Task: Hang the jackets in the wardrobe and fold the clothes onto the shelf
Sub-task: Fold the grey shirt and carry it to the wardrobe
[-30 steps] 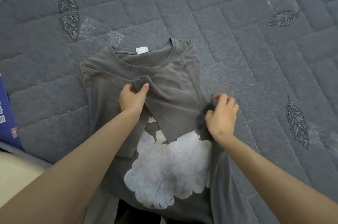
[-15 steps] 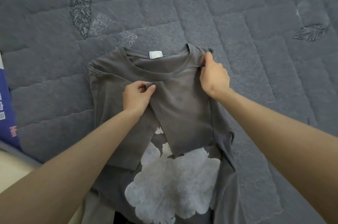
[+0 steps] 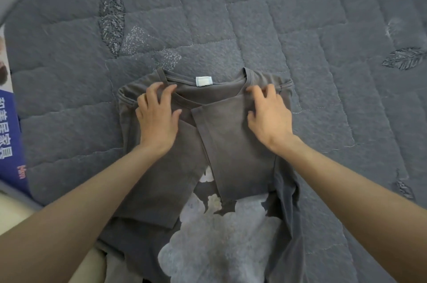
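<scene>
1. Two side folds look done. Nearest you, the lower half of the grey T-shirt [image 3: 159,181] is not yet folded up: its white print [image 3: 221,243] lies open and the hem runs out of view at the bottom edge.
2. Further up, both sides are turned inward over the chest. The right panel [image 3: 240,151] overlaps the left one, and their edges cross just below the collar.
3. Your hands are apart, one on each shoulder area. Your left hand [image 3: 157,116] lies flat with its fingers spread, the tips at the neckline. Your right hand [image 3: 268,116] presses down with its fingers a little bent, near the right shoulder seam. Neither seems to pinch the cloth — you appear to be smoothing or pinning the folds.
4. Just beyond your fingers the neck label [image 3: 203,81] faces up, so the shirt lies front side up on the quilted bed cover [image 3: 300,35]. A blue box [image 3: 11,139] sits at the left edge.
5. What is left, as I judge it: bring the bottom up to the collar, then carry the shirt to the shelf. No shelf, wardrobe or jacket is in view, so you cannot tell from here how much of the rest of the job is done.
</scene>
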Demonstrator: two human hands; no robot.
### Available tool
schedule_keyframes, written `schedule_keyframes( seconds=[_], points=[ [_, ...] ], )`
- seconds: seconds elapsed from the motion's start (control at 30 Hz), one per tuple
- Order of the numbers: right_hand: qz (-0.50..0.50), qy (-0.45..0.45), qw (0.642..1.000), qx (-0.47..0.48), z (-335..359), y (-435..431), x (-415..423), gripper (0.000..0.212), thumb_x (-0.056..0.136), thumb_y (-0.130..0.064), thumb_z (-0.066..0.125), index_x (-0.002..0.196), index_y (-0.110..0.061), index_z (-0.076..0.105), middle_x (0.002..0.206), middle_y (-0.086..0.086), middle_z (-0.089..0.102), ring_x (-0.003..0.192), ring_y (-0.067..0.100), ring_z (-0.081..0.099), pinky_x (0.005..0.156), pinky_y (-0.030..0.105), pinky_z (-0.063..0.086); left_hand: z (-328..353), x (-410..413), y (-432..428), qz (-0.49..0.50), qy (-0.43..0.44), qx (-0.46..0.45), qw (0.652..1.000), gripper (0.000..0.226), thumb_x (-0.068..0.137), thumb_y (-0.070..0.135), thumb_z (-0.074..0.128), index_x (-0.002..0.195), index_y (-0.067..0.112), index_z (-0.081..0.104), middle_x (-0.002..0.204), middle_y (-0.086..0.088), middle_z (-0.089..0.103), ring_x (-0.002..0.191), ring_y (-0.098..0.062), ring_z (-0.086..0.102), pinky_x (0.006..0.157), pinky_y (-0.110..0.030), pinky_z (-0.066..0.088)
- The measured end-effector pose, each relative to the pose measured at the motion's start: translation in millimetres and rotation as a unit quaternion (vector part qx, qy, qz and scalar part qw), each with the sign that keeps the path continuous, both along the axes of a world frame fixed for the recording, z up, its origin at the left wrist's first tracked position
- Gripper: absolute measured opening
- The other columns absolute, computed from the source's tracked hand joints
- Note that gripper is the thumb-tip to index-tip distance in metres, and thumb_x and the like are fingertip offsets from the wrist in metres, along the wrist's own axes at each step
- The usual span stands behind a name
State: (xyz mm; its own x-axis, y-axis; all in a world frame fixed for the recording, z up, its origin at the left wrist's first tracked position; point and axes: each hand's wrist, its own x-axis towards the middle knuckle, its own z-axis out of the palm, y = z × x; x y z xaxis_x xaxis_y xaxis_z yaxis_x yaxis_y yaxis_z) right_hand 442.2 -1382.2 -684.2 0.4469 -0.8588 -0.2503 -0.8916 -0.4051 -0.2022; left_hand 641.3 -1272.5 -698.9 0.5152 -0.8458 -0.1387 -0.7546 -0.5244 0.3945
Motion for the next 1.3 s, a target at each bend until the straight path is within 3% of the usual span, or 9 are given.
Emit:
schedule_keyframes(
  seconds=[0.17, 0.33, 0.4, 0.5, 0.6, 0.77, 0.9, 1.2, 1.3],
  points=[
    [-0.057, -0.001, 0.995, 0.085, 2, -32, 25, 0.082, 0.080, -0.012, 0.064, 0.149, -0.023, 0.020, 0.153, 0.012, 0.017, 0.116, 0.040, 0.052, 0.091, 0.042, 0.045, -1, 39, -8, -0.091, -0.007, 0.172, 0.981, 0.104, 0.080, 0.053, 0.064, 0.152, 0.027, -0.005, 0.158, -0.018, -0.006, 0.145, -0.033, 0.001, 0.116, -0.047, 0.007],
    [-0.098, 0.018, 0.985, 0.139, -2, -51, 28, 0.071, 0.073, -0.018, 0.079, 0.130, -0.006, 0.039, 0.132, 0.021, 0.039, 0.115, 0.042, 0.050, 0.093, 0.041, 0.042, 8, 64, -28, -0.100, -0.027, 0.206, 0.973, 0.131, 0.060, 0.048, 0.084, 0.152, 0.020, -0.004, 0.143, -0.021, 0.028, 0.132, -0.038, 0.029, 0.115, -0.048, 0.017],
    [-0.079, 0.013, 0.990, 0.119, -3, -42, 22, 0.051, 0.078, -0.023, 0.075, 0.117, -0.003, 0.048, 0.122, 0.022, 0.049, 0.112, 0.040, 0.050, 0.088, 0.039, 0.041, 12, 66, -29, -0.100, -0.018, 0.216, 0.971, 0.121, 0.062, 0.042, 0.085, 0.151, 0.014, 0.008, 0.130, -0.022, 0.050, 0.122, -0.039, 0.045, 0.106, -0.044, 0.029],
    [-0.075, -0.016, 0.995, 0.068, -1, -24, 10, 0.023, 0.086, -0.020, 0.063, 0.104, -0.008, 0.056, 0.111, 0.018, 0.060, 0.103, 0.039, 0.055, 0.078, 0.038, 0.040, 17, 55, -15, -0.116, -0.026, 0.195, 0.974, 0.072, 0.077, 0.030, 0.076, 0.134, 0.014, 0.037, 0.115, -0.020, 0.063, 0.107, -0.040, 0.057, 0.091, -0.041, 0.038],
    [-0.085, -0.026, 0.996, 0.014, 8, -10, -3, 0.019, 0.083, -0.008, 0.056, 0.101, -0.014, 0.056, 0.102, 0.016, 0.063, 0.092, 0.042, 0.057, 0.067, 0.036, 0.033, 26, 43, 9, -0.134, -0.072, 0.107, 0.983, 0.045, 0.079, 0.004, 0.064, 0.120, 0.016, 0.050, 0.102, -0.017, 0.068, 0.094, -0.039, 0.060, 0.083, -0.040, 0.038],
    [-0.057, -0.064, 0.996, -0.039, 36, 24, -27, 0.027, 0.073, -0.002, 0.055, 0.094, -0.017, 0.049, 0.089, 0.010, 0.063, 0.083, 0.042, 0.056, 0.062, 0.036, 0.031, 39, 30, 60, -0.173, -0.075, -0.010, 0.982, 0.049, 0.069, -0.007, 0.063, 0.113, 0.014, 0.060, 0.091, -0.009, 0.070, 0.080, -0.037, 0.063, 0.070, -0.040, 0.045],
    [-0.036, -0.048, 0.998, -0.017, 46, 65, -47, 0.031, 0.071, -0.002, 0.055, 0.096, -0.017, 0.044, 0.090, 0.007, 0.061, 0.083, 0.042, 0.056, 0.060, 0.037, 0.033, 41, 10, 100, -0.229, -0.083, -0.021, 0.970, 0.058, 0.066, -0.009, 0.063, 0.120, 0.013, 0.062, 0.093, -0.010, 0.071, 0.077, -0.035, 0.066, 0.065, -0.041, 0.052],
    [0.019, 0.091, 0.995, 0.039, 48, 175, -113, 0.039, 0.081, -0.014, 0.052, 0.117, -0.020, 0.039, 0.105, 0.008, 0.063, 0.088, 0.036, 0.062, 0.059, 0.034, 0.035, 36, -39, 196, -0.304, -0.161, -0.061, 0.937, 0.061, 0.067, -0.010, 0.047, 0.124, 0.008, 0.062, 0.068, -0.006, 0.062, 0.054, -0.028, 0.057, 0.053, -0.036, 0.045],
    [0.051, 0.174, 0.982, 0.058, 47, 215, -137, 0.050, 0.085, -0.016, 0.048, 0.131, -0.021, 0.030, 0.112, 0.007, 0.060, 0.098, 0.034, 0.062, 0.064, 0.033, 0.034, 27, -55, 239, -0.329, -0.139, -0.004, 0.934, 0.072, 0.058, -0.010, 0.066, 0.126, 0.012, 0.061, 0.072, -0.005, 0.059, 0.060, -0.029, 0.058, 0.052, -0.035, 0.046]
  ],
)
